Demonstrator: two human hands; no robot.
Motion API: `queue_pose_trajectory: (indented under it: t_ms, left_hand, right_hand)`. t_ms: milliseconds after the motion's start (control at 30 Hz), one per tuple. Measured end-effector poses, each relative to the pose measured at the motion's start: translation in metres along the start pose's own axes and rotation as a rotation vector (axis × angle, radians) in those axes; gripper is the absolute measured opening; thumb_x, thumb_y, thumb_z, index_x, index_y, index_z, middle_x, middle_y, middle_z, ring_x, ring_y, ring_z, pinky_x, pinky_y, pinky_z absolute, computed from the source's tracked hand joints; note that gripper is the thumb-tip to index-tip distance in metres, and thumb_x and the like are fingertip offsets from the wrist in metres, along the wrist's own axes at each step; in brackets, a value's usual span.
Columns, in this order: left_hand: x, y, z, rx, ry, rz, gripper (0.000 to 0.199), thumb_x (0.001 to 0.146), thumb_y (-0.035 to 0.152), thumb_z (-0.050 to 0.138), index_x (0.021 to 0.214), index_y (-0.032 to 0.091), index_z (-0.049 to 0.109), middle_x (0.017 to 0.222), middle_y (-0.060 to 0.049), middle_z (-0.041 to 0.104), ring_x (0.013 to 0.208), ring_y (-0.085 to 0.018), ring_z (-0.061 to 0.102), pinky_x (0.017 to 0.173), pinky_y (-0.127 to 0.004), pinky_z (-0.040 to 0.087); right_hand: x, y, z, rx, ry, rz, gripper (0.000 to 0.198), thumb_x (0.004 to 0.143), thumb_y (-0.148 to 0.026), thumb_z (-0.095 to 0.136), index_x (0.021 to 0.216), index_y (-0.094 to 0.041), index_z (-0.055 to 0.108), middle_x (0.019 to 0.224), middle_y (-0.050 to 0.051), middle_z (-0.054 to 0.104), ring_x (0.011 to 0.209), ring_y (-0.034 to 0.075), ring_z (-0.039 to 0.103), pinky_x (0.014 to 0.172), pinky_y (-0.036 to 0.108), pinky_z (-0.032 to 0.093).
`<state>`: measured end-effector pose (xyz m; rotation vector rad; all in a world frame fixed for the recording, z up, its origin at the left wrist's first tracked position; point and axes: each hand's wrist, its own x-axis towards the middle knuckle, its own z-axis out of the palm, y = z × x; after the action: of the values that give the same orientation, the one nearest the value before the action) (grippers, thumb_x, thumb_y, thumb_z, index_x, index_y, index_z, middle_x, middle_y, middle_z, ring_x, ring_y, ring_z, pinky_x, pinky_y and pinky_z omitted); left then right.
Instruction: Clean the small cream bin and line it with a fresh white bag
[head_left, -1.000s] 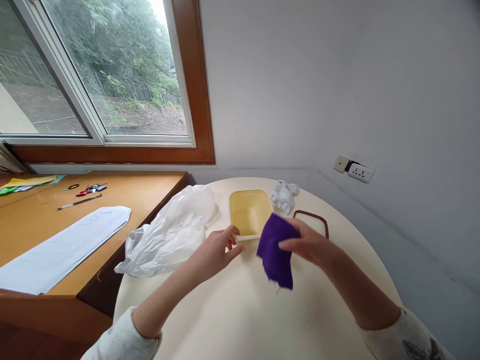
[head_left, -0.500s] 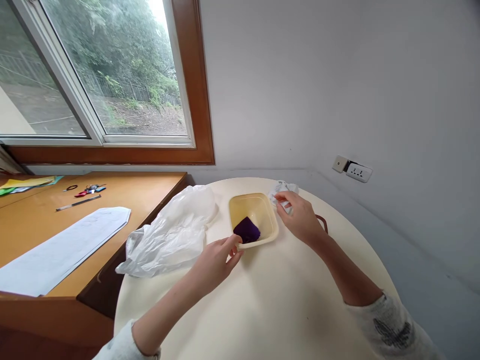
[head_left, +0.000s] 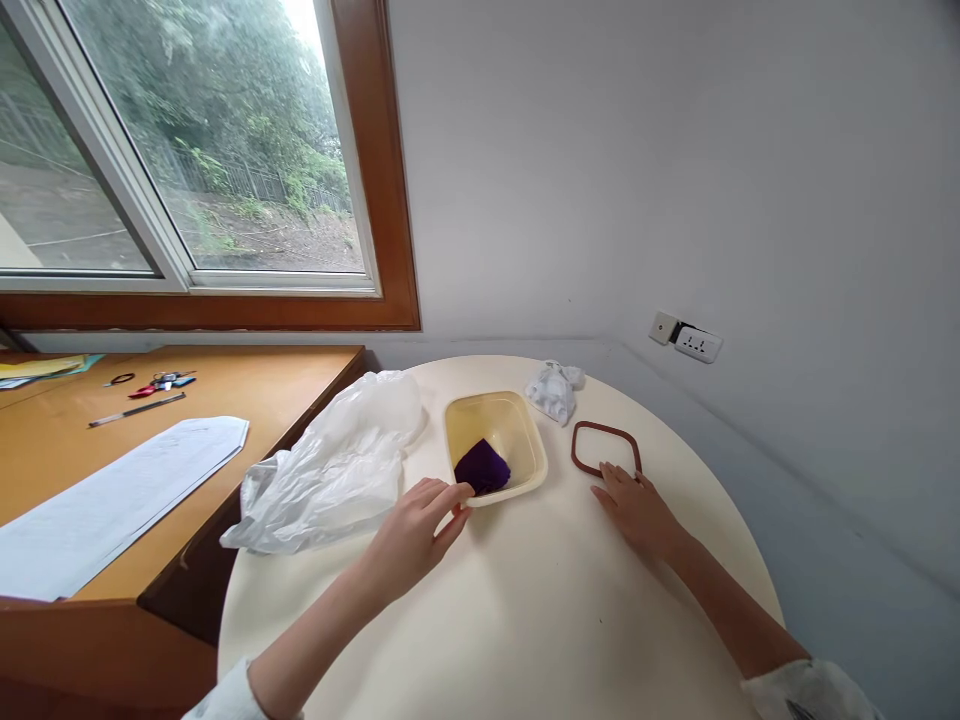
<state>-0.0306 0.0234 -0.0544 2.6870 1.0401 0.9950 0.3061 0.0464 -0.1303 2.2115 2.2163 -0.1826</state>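
Observation:
A pale yellow plastic container (head_left: 529,468) stands on the table, with a folded dark purple cloth (head_left: 481,467) lying inside. My left hand (head_left: 420,530) pinches the container's near left rim between thumb and fingers. To the right lies a flat brown ring-like frame (head_left: 608,429) with rounded corners. My right hand (head_left: 637,510) rests at its near edge, fingers stretched out and the fingertips touching it, not closed round it. Behind the container's right side sits a small crumpled, knotted clear plastic bag (head_left: 553,390).
A large crumpled white plastic bag (head_left: 330,470) covers the left part of the round cream table (head_left: 525,620). Beside it, a wooden desk (head_left: 292,385) holds papers (head_left: 135,500), a pen (head_left: 136,410) and keys (head_left: 161,383). A wall with sockets (head_left: 698,344) rises behind.
My right hand has moved from beside the small knotted bag toward me and right, onto the brown frame. My left hand stays on the container's rim. The view has shifted slightly right.

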Motion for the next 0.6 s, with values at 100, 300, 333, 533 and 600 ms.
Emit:
queue_pose_trajectory:
  t_ms: [100, 300, 333, 533, 600]
  left_hand:
    - [-0.001, 0.005, -0.003, 0.008, 0.034, 0.073, 0.018, 0.085, 0.01, 0.047, 0.101, 0.019, 0.05, 0.071, -0.001, 0.058, 0.068, -0.013, 0.05, 0.066, -0.027, 0.043]
    - [-0.004, 0.013, -0.002, 0.02, 0.067, 0.207, 0.025, 0.082, 0.006, 0.05, 0.104, 0.018, 0.05, 0.069, -0.002, 0.057, 0.065, -0.013, 0.046, 0.064, -0.028, 0.043]
    - [-0.005, 0.015, -0.001, 0.019, 0.068, 0.225, 0.026, 0.081, 0.005, 0.05, 0.104, 0.018, 0.05, 0.068, -0.002, 0.057, 0.064, -0.013, 0.045, 0.064, -0.028, 0.043]
    - [-0.008, 0.022, 0.004, 0.024, 0.089, 0.278, 0.029, 0.08, 0.004, 0.051, 0.105, 0.017, 0.049, 0.065, -0.001, 0.055, 0.061, -0.013, 0.044, 0.06, -0.028, 0.042]
    - [-0.011, 0.019, 0.004, 0.005, 0.1, 0.277, 0.032, 0.079, 0.005, 0.052, 0.108, 0.018, 0.049, 0.063, 0.001, 0.051, 0.06, -0.012, 0.044, 0.06, -0.027, 0.043]
  right_hand:
    - [-0.017, -0.008, -0.019, 0.052, -0.003, -0.06, 0.056, 0.091, -0.04, 0.021, 0.134, -0.007, 0.037, 0.138, 0.012, 0.041, 0.13, 0.022, 0.033, 0.109, 0.044, 0.019]
    - [-0.055, -0.046, -0.088, 0.311, 0.508, -0.408, 0.036, 0.091, -0.034, 0.034, 0.116, -0.017, 0.054, 0.12, 0.01, 0.059, 0.118, 0.021, 0.047, 0.102, 0.041, 0.035]
    - [-0.06, -0.056, -0.097, 0.318, 0.522, -0.52, 0.034, 0.09, -0.033, 0.039, 0.117, -0.018, 0.053, 0.12, 0.009, 0.058, 0.119, 0.02, 0.047, 0.102, 0.04, 0.036]
    - [-0.065, -0.104, -0.102, 0.16, 0.426, -0.957, 0.032, 0.086, -0.025, 0.05, 0.117, -0.016, 0.052, 0.113, 0.01, 0.061, 0.11, 0.02, 0.053, 0.103, 0.042, 0.034]
    - [-0.06, -0.11, -0.094, 0.14, 0.414, -0.979, 0.026, 0.088, -0.014, 0.041, 0.11, -0.015, 0.056, 0.1, 0.008, 0.066, 0.097, 0.017, 0.059, 0.1, 0.04, 0.036]
